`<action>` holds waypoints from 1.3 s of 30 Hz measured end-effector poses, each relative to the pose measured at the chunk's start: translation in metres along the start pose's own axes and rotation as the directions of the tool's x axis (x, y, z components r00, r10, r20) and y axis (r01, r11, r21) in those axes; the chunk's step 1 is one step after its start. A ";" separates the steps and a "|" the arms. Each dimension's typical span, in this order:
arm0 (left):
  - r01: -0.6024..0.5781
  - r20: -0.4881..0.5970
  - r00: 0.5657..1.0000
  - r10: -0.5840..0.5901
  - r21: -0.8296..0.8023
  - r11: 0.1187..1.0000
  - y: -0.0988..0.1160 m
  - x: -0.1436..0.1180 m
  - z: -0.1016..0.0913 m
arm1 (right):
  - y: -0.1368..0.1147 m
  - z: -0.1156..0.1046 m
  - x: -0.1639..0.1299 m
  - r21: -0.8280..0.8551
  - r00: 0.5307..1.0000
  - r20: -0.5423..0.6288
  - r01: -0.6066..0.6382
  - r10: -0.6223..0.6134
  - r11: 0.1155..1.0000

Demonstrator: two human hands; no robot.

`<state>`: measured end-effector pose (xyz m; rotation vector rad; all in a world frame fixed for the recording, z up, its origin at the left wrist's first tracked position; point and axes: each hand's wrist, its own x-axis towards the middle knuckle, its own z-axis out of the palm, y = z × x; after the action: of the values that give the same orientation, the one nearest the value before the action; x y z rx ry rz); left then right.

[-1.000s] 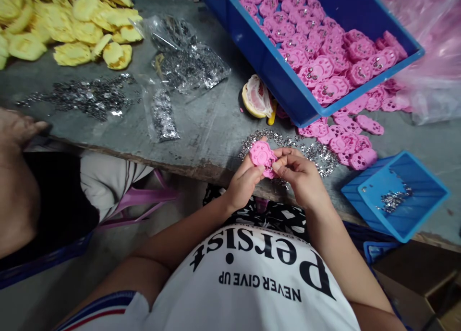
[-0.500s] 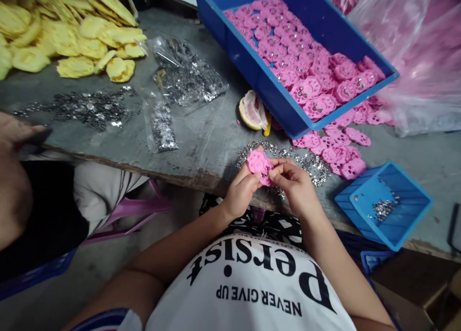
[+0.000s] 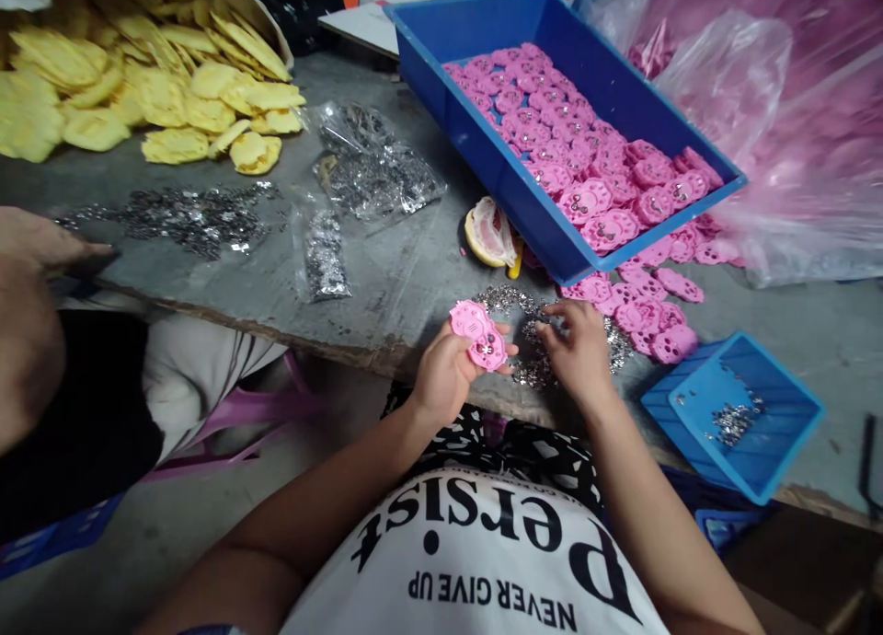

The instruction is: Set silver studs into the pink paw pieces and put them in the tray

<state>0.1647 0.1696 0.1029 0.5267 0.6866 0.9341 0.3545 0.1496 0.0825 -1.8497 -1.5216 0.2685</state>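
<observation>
Near the table's front edge, my left hand [image 3: 441, 377] grips a pink plastic piece [image 3: 477, 334] with scalloped edges, thumb across its face. It looks like two overlapping rounds, and small shiny metal bits show on its lower part. To the right, my right hand [image 3: 579, 352] is over a loose pile of tiny metal parts [image 3: 507, 298], thumb and forefinger drawn together in a pinch. Whatever is between those fingertips is too small to make out. More pink pieces [image 3: 638, 305] lie on the table beyond my right hand.
A blue tray [image 3: 475, 152] of pink pieces stands behind, beside a peeled citrus half [image 3: 491, 233]. At right is a small blue bin [image 3: 696, 405] with metal parts. Bags of metal parts [image 3: 379, 170] and yellow pieces [image 3: 162, 101] are leftward, near another person's hand [image 3: 51, 239].
My right hand has let go of the pink piece and moved right onto the metal parts. My left hand has shifted slightly left and down with the piece, which is now turned differently.
</observation>
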 end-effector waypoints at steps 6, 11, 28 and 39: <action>0.016 -0.034 0.999 -0.012 0.104 0.995 0.008 -0.001 -0.003 | 0.003 0.005 0.015 -0.484 0.963 0.268 0.131 0.004 0.865; 0.009 -0.035 0.999 -0.005 0.121 0.993 0.006 0.001 -0.003 | 0.002 -0.003 0.015 -0.186 0.979 0.186 -0.052 0.087 0.981; 0.065 -0.005 0.998 -0.065 0.210 0.976 -0.006 0.009 0.026 | -0.024 -0.013 -0.013 0.646 0.985 0.156 -0.157 0.071 0.748; -0.102 -0.084 0.983 0.161 0.476 0.873 -0.011 -0.001 0.028 | -0.033 -0.023 -0.020 0.697 0.915 0.360 -0.393 0.181 0.600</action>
<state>0.1911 0.1600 0.1142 0.9649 1.0087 0.9320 0.3359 0.1241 0.1146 -1.3591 -0.9770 1.1659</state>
